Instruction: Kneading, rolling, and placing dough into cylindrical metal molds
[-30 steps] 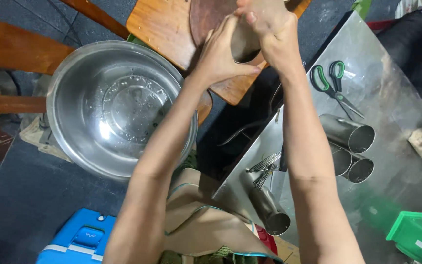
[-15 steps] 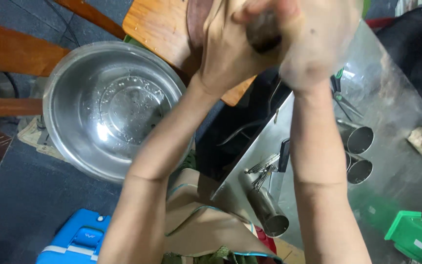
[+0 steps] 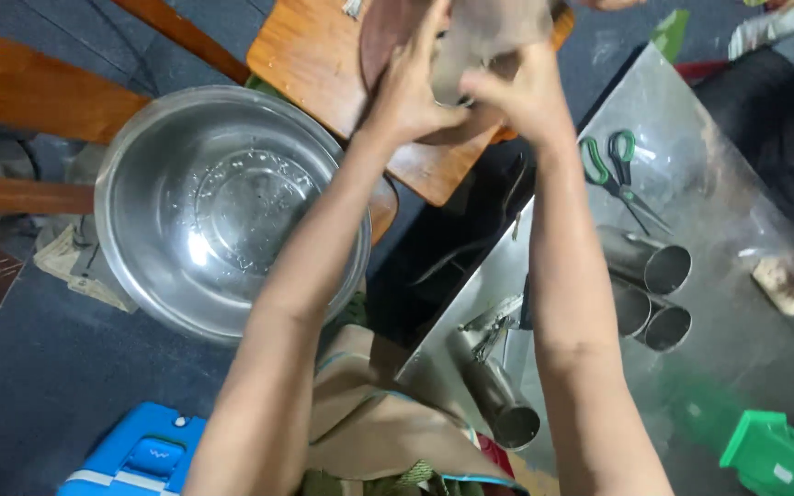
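Since a moment ago both hands have steadied. The left hand point(image 3: 406, 87) and right hand point(image 3: 521, 92) pinch a thin greyish-brown pliable sheet point(image 3: 480, 32) at twelve o'clock, above the wooden board point(image 3: 310, 55). They seem to be shaping it; next calls for an even pull. A steel basin point(image 3: 222, 207) lies at nine o'clock.

Both hands, left point(image 3: 406, 92) and right point(image 3: 521, 92), gripping a greyish sheet point(image 3: 480, 32) over a wooden board point(image 3: 310, 55), steel bowl point(image 3: 222, 207) beside
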